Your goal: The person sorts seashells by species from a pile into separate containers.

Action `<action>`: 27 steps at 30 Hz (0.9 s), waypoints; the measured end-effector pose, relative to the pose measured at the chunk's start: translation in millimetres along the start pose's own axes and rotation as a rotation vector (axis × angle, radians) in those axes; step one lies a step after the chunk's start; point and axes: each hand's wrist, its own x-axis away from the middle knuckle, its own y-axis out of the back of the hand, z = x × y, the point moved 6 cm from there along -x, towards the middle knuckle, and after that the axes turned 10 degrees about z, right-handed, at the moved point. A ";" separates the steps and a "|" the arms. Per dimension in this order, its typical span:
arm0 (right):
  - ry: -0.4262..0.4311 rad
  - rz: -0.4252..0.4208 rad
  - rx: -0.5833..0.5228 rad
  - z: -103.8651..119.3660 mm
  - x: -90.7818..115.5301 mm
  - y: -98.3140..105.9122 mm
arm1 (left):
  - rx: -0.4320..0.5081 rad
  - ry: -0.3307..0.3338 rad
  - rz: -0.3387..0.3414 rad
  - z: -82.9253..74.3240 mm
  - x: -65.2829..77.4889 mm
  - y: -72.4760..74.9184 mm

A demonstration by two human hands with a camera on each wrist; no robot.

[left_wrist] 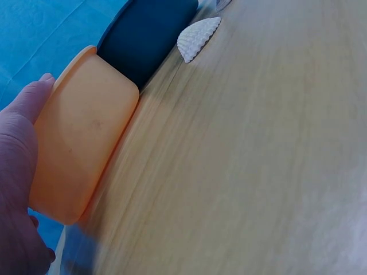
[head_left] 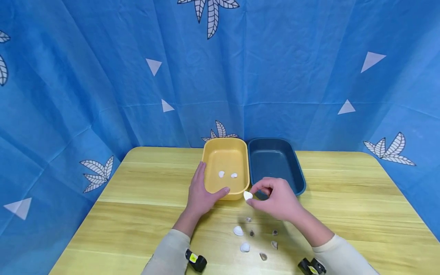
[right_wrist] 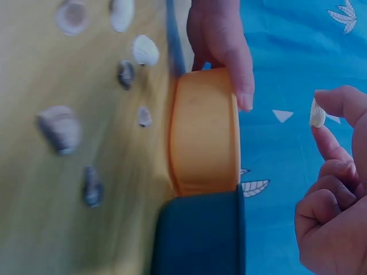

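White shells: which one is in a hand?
The white shell pinched by the right hand; the other white shells lie in the yellow tray or on the table.

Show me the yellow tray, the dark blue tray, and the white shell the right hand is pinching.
Yellow tray [head_left: 225, 161]: head view, on its bare inner floor.
Dark blue tray [head_left: 274, 163]: head view, bare inner floor.
White shell [head_left: 248, 195]: head view, middle of its visible face.

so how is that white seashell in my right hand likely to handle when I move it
The white seashell is probably light: it looks small between the fingers. Its ridges should resist slipping. Its thin edge might chip if squeezed.
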 end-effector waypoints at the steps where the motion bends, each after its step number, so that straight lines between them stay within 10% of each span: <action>1: -0.005 -0.001 -0.002 1.3 -3.5 0.3 | -0.002 0.002 0.000 0.4 0.2 0.0; 27: -0.133 -0.165 -0.044 -13.4 -100.4 6.3 | 0.004 -0.007 0.014 1.4 -1.1 1.3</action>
